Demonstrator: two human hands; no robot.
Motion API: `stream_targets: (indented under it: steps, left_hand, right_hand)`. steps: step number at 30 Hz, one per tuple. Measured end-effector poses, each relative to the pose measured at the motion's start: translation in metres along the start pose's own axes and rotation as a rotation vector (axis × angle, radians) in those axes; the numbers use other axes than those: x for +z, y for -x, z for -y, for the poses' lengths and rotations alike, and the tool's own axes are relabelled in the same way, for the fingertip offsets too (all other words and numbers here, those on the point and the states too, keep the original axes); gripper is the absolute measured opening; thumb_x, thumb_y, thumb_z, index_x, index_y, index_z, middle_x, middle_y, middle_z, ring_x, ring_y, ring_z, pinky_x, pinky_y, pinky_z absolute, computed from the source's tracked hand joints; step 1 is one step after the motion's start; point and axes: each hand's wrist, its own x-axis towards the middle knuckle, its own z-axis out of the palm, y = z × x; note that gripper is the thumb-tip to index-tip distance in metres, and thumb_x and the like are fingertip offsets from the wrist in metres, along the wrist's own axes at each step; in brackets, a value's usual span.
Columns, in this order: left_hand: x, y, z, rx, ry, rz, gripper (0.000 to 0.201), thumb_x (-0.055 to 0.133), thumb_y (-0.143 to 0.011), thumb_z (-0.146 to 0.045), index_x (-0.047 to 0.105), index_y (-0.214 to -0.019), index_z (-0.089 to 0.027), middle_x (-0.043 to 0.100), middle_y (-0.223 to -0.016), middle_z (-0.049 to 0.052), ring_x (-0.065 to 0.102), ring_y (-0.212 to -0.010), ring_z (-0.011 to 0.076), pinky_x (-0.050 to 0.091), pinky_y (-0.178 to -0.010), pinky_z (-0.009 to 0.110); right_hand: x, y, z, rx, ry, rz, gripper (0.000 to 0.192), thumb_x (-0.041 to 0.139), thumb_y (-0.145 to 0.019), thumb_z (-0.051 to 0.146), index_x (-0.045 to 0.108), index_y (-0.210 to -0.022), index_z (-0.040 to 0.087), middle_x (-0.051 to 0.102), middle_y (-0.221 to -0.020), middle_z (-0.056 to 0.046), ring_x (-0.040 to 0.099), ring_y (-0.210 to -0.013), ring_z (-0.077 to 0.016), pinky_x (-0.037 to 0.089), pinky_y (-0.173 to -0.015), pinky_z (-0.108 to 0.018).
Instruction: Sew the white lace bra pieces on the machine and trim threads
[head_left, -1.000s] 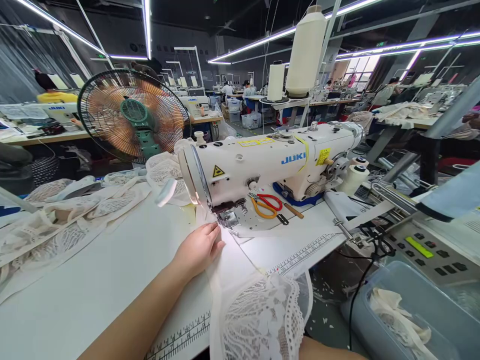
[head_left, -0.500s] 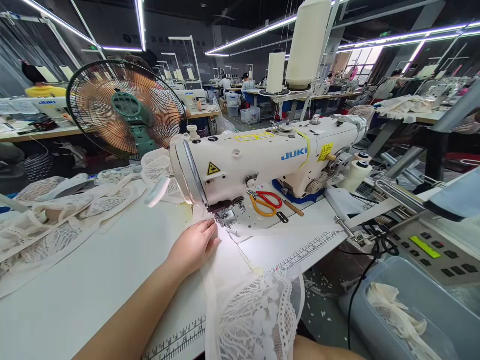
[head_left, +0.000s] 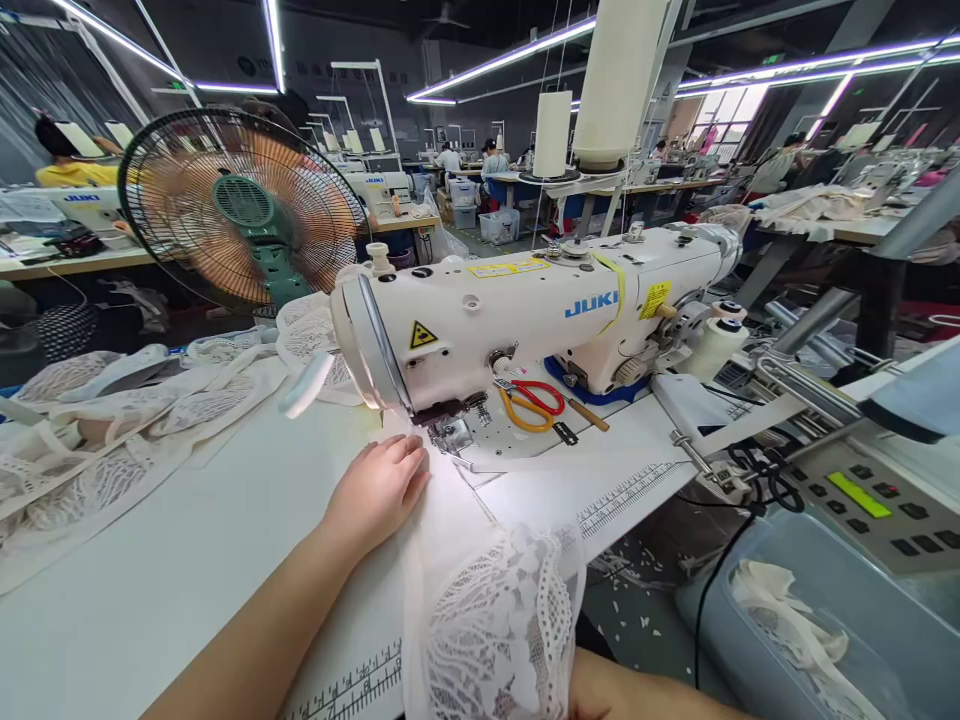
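1. Resting flat with fingers spread and unclenched, the left hand [head_left: 379,490] presses the white lace fabric [head_left: 480,590] onto the table [head_left: 187,560], just beside the presser foot [head_left: 450,437] of the sewing machine [head_left: 525,320]; it pins the cloth rather than gripping it.
2. Fabric runs from the foot across the table edge and hangs down toward the person's lap.
3. Judging by its drape, the cloth is light, limp and sheer; the openwork looks easy to snag or stretch, so a flat palm near the seam line, or a soft pinch at the plain edge, seems the safer hold.
4. Only a bare sliver of the right hand [head_left: 600,690] shows at the bottom edge, behind the lace; whether its fingers are closed on anything I cannot tell.
5. Needle hidden by the machine head; scissors [head_left: 529,403] lie untouched on the bed.
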Motion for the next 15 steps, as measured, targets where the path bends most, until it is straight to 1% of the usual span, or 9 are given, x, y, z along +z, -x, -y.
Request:
stream_targets:
  steps: [2, 4, 7, 11, 13, 15]
  left_hand:
    - [-0.001, 0.0, 0.001, -0.003, -0.015, 0.005, 0.035, 0.032, -0.086, -0.026, 0.064, -0.093, -0.015, 0.064, -0.11, 0.014, 0.057, -0.101, 0.0309, 0.046, -0.083, 0.045]
    - [-0.001, 0.001, 0.002, -0.006, -0.028, 0.008, 0.035, 0.031, -0.086, -0.026, 0.063, -0.092, -0.015, 0.064, -0.11, 0.014, 0.056, -0.102, 0.031, 0.045, -0.083, 0.046]
    - [-0.002, 0.002, 0.003, -0.012, -0.043, 0.012, 0.035, 0.03, -0.086, -0.026, 0.063, -0.09, -0.016, 0.064, -0.11, 0.014, 0.055, -0.104, 0.0317, 0.044, -0.083, 0.047]
    - [-0.005, 0.002, 0.003, -0.014, -0.049, 0.025, 0.035, 0.029, -0.087, -0.025, 0.063, -0.09, -0.016, 0.063, -0.113, 0.013, 0.051, -0.11, 0.0328, 0.039, -0.089, 0.051]
    - [-0.008, 0.003, 0.002, -0.004, -0.045, 0.038, 0.035, 0.029, -0.087, -0.024, 0.063, -0.09, -0.016, 0.063, -0.113, 0.013, 0.05, -0.111, 0.0322, 0.037, -0.091, 0.052]
    - [-0.012, 0.003, -0.001, 0.021, -0.02, 0.063, 0.034, 0.031, -0.087, -0.025, 0.063, -0.093, -0.016, 0.063, -0.113, 0.011, 0.049, -0.112, 0.0313, 0.036, -0.094, 0.051]
  right_hand:
    - [-0.002, -0.004, -0.003, -0.013, -0.019, -0.003, 0.032, 0.052, -0.088, 0.033, 0.052, -0.114, 0.015, 0.055, -0.114, -0.008, 0.057, -0.097, -0.0211, 0.048, -0.082, -0.041]
    - [-0.002, -0.008, -0.004, -0.035, -0.039, -0.011, 0.04, 0.052, -0.085, 0.044, 0.056, -0.112, 0.015, 0.057, -0.114, -0.008, 0.055, -0.104, -0.0228, 0.043, -0.091, -0.041]
    - [0.0, -0.015, -0.002, -0.097, -0.133, -0.018, 0.054, 0.054, -0.078, 0.056, 0.059, -0.113, 0.016, 0.061, -0.113, -0.007, 0.052, -0.112, -0.0229, 0.033, -0.101, -0.035]
    - [0.005, -0.024, 0.001, -0.205, -0.318, 0.037, 0.054, 0.058, -0.077, 0.054, 0.06, -0.113, 0.014, 0.063, -0.11, -0.009, 0.053, -0.111, -0.022, 0.034, -0.099, -0.032]
    - [0.007, -0.029, 0.001, -0.217, -0.39, 0.05, 0.055, 0.059, -0.076, 0.053, 0.061, -0.111, 0.011, 0.065, -0.105, -0.011, 0.055, -0.108, -0.0226, 0.035, -0.098, -0.033]
    - [0.009, -0.033, 0.001, -0.194, -0.462, 0.048, 0.056, 0.06, -0.075, 0.054, 0.061, -0.11, 0.01, 0.066, -0.101, -0.012, 0.057, -0.104, -0.0231, 0.038, -0.095, -0.034]
